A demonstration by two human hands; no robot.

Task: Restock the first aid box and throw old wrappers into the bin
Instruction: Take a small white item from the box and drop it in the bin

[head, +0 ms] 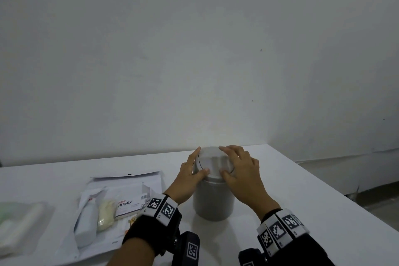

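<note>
A grey cylindrical bin (212, 201) stands on the white table (291, 190), with a pale round lid (212, 161) on top. My left hand (190, 179) holds the lid's left edge, thumb on the front rim. My right hand (241, 170) holds the right edge, fingers over the top. To the left lies a flat white pouch (121, 183) with supplies on it: a white bottle (86, 222), a pale gauze roll (105, 214) and an "ultrafix" box (127, 206). No wrappers show clearly.
A blurred translucent container with green and white contents (19, 224) sits at the far left. The wall rises right behind the table. The table's right edge runs diagonally past my right wrist, with floor beyond it.
</note>
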